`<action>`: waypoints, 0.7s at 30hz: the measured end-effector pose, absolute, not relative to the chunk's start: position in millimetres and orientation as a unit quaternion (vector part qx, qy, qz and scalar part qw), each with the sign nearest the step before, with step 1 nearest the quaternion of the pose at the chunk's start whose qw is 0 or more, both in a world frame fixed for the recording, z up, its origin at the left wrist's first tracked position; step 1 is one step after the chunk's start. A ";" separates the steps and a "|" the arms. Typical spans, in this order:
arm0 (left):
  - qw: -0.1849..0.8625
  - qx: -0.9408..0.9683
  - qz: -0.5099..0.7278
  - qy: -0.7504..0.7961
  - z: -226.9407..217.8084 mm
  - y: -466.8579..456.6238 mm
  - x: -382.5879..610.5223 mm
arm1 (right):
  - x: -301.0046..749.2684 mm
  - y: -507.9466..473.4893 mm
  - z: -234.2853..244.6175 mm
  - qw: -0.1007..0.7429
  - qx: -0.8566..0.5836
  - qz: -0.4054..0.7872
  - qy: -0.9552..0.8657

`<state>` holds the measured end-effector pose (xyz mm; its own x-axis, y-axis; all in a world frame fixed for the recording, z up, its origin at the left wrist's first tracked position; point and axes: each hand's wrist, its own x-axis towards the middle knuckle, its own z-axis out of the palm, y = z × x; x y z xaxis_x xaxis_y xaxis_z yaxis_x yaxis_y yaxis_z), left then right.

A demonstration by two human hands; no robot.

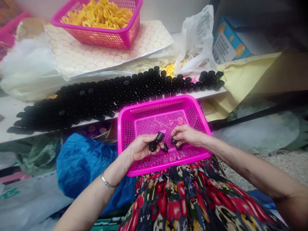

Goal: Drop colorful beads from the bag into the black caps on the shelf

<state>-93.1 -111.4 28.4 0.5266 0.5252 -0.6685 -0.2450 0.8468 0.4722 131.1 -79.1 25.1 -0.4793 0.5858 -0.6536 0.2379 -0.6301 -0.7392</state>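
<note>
A white worktop (9, 109) is stretching across the cluttered room, black cylinders (91, 99) crowding its front edge; a pink basket (156, 104) is sitting over the lap (178, 199); the left hand (141, 147), fingers clamped, is gripping black tubes (159, 137) toward the basket's near edge; the right hand (186, 134), fingertips together, is pinching small dark pieces (174, 141); working low here should be catching slips.

I watched through a single camera worn on the person's head, looking forward and steeply down from above the near side of the nearest pink basket (157, 104). That basket was fairly close to my lens. Nearer than it I saw the wearer's patterned garment (173, 202); beyond its far rim, the tabletop (9, 110) ran at a slant.
</note>
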 end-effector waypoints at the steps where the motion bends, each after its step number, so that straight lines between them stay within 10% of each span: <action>1: 0.851 0.162 0.227 0.445 28.3 -111.3 -95.3 | 131.9 -77.9 25.5 0.109 -0.511 0.726 -0.447; 10: 0.813 0.148 0.228 0.515 30.3 -108.3 -111.3 | 141.6 -77.2 27.7 -0.047 -0.392 0.290 -0.872; 21: 0.694 0.381 0.147 0.593 27.9 -115.3 -100.2 | 137.8 -85.2 29.8 -0.135 -0.301 0.341 -0.880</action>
